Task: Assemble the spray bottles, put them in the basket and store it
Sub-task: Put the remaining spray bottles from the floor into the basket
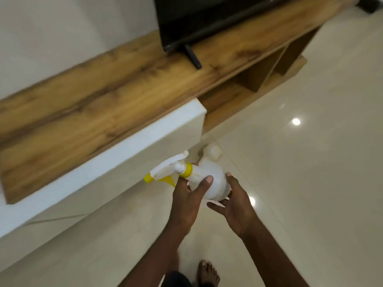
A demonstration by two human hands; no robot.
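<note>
A white spray bottle (pixel 209 183) with a yellow collar and a white-and-yellow trigger head lies tilted in mid-air, its head pointing left. My left hand (pixel 186 197) grips the bottle's body near the neck, thumb across the top. My right hand (pixel 236 206) cups the base, with the thumb on the side and the fingers underneath. Just behind it is a second white bottle (pixel 212 153) with no trigger head. It is blurred, and I cannot tell whether it rests on the floor.
A long wooden TV unit (pixel 103 104) with a white front edge (pixel 116 162) runs along the left, and a black television (pixel 207 19) stands on it. Open shelves (pixel 255 79) lie below at the right. Glossy cream floor tiles (pixel 310 162) spread to the right. My bare foot (pixel 208 274) is at the bottom.
</note>
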